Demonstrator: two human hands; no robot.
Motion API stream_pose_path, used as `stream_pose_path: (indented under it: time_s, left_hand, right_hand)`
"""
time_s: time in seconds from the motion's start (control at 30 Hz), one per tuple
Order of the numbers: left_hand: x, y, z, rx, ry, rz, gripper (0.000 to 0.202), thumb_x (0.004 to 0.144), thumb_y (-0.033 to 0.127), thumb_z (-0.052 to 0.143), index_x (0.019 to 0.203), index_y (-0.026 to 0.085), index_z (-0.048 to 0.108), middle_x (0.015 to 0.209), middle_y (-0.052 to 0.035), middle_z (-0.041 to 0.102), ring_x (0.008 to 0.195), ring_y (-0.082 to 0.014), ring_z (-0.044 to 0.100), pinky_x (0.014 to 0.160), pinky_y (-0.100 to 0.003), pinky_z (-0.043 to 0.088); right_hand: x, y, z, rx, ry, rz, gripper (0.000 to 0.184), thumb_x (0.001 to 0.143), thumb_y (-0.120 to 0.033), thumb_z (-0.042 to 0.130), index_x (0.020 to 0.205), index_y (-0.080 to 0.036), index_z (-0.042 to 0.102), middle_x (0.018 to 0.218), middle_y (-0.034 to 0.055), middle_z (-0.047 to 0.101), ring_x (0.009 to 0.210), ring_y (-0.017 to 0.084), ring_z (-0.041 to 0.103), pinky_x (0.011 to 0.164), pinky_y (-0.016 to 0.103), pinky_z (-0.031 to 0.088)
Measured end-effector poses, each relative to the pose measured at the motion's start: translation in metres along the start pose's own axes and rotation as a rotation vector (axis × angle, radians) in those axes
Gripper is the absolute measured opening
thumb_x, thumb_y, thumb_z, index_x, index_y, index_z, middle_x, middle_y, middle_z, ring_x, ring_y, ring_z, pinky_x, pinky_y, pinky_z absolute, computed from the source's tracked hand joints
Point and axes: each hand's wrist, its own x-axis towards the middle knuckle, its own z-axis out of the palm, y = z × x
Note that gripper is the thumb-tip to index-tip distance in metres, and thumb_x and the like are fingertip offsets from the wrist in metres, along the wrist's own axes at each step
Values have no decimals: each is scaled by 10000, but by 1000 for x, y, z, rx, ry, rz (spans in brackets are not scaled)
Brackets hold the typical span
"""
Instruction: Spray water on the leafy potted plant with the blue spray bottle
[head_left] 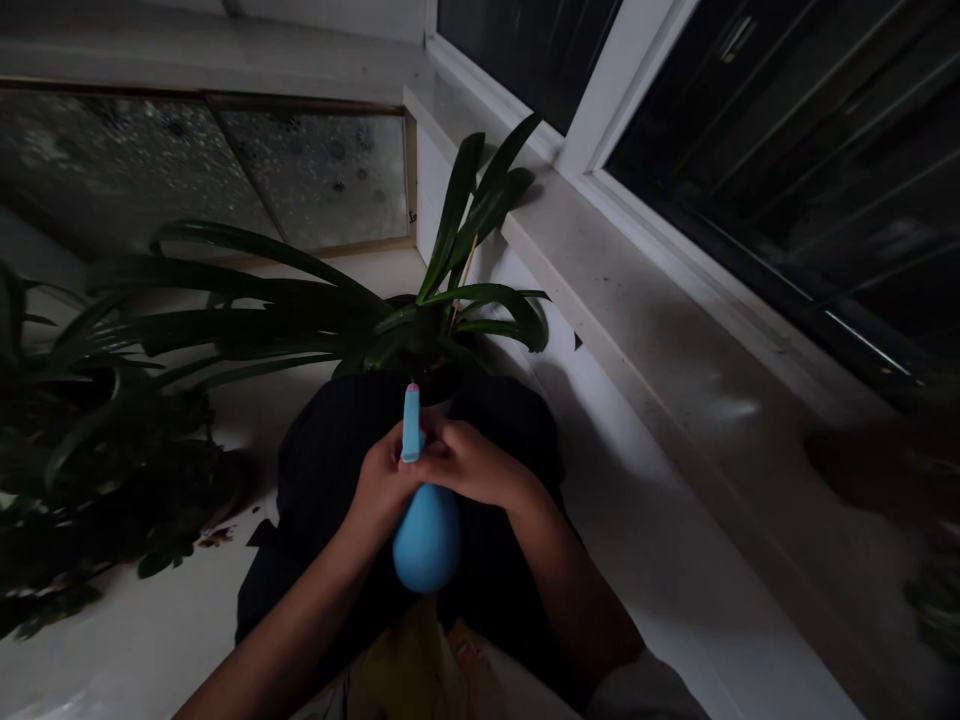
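Observation:
A light blue spray bottle point(426, 535) with a rounded body and a narrow blue head point(411, 425) tipped in pink is held in front of me. My left hand point(381, 482) is wrapped round its neck from the left. My right hand point(469, 462) grips the same neck from the right, fingers closed over the head's base. The nozzle points toward a potted plant point(420, 320) with long dark green strap leaves just beyond the bottle.
A second leafy plant point(82, 440) stands at the left on the white floor point(150, 640). A pale stone window sill point(675, 350) runs along the right under dark windows point(810, 150). My dark-clothed knees point(322, 470) sit below the bottle. The scene is dim.

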Motion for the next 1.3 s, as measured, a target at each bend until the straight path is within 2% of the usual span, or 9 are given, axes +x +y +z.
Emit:
stream_pose_path:
  time_s: [0.37, 0.6, 0.73, 0.83, 0.93, 1.0, 1.1, 1.2, 1.3]
  left_hand:
    - [5, -13, -3, 0, -49, 20, 364, 713, 463, 792, 905, 171, 688, 827, -34, 700, 840, -236, 651, 758, -306, 519]
    - [5, -15, -4, 80, -7, 13, 476, 720, 537, 781, 1026, 177, 726, 963, -64, 746, 960, -297, 688, 891, -384, 555]
    - [4, -16, 0, 92, 95, 72, 553, 697, 592, 790, 1074, 191, 737, 1247, -114, 683, 1220, -367, 628, 1093, -495, 500]
    - [2, -20, 0, 119, 144, 162, 544, 711, 617, 796, 1059, 203, 739, 1557, -135, 463, 1477, -416, 426, 1214, -539, 399]
    - [-3, -22, -4, 46, 41, 196, 658, 797, 629, 752, 1325, 244, 672, 1709, -100, 282, 1572, -394, 302, 1268, -527, 339]
    - [-8, -21, -8, -29, -24, 200, 784, 818, 658, 730, 1486, 279, 570, 1755, -67, 213, 1596, -385, 262, 1276, -507, 341]
    - [-15, -19, -13, -55, -85, 192, 888, 799, 699, 732, 1556, 288, 516, 1775, -48, 171, 1621, -388, 190, 1286, -486, 333]
    - [-23, -23, -15, -26, -127, 224, 824, 846, 710, 662, 1532, 266, 554, 1778, -51, 151, 1633, -388, 133, 1322, -501, 237]
    - [-30, -32, -12, -70, -134, 200, 735, 936, 706, 504, 1512, 254, 580, 1775, -48, 165, 1636, -381, 121, 1337, -536, 153]
  right_hand:
    - [0, -1, 2, -30, 60, -125, 278, 842, -354, 777, 913, -207, 553, 898, -20, 617, 837, 159, 596, 776, 270, 463]
    - [2, 0, 2, -11, 42, -113, 288, 850, -370, 784, 939, -202, 567, 932, -9, 630, 885, 176, 616, 847, 306, 497]
    - [4, 5, 4, -43, 76, -138, 551, 802, -404, 857, 1223, -179, 583, 1255, 97, 629, 1206, 254, 607, 1079, 405, 487]
    - [3, 10, 5, -16, 56, -91, 950, 788, -475, 885, 1548, -166, 405, 1626, 214, 391, 1542, 329, 378, 1263, 503, 333]
    - [1, 11, 2, -49, -17, -50, 1271, 705, -551, 933, 1675, -150, 216, 1762, 241, 85, 1665, 339, 50, 1329, 523, 199]
    - [-2, 10, 1, -113, -73, -76, 1390, 643, -542, 970, 1700, -156, 154, 1775, 229, -15, 1657, 318, -111, 1341, 518, 159]
    - [-8, 7, 6, -190, -65, -111, 1398, 654, -478, 980, 1708, -144, 124, 1774, 233, -33, 1631, 318, -201, 1339, 544, 156]
    - [-15, 8, 21, -202, -1, -127, 1400, 669, -389, 986, 1712, -150, 84, 1769, 244, 61, 1647, 348, -113, 1340, 564, 150]
    - [-23, 15, 39, -113, 95, -151, 1285, 764, -312, 926, 1712, -230, 63, 1743, 227, 221, 1642, 337, 200, 1312, 523, 297]
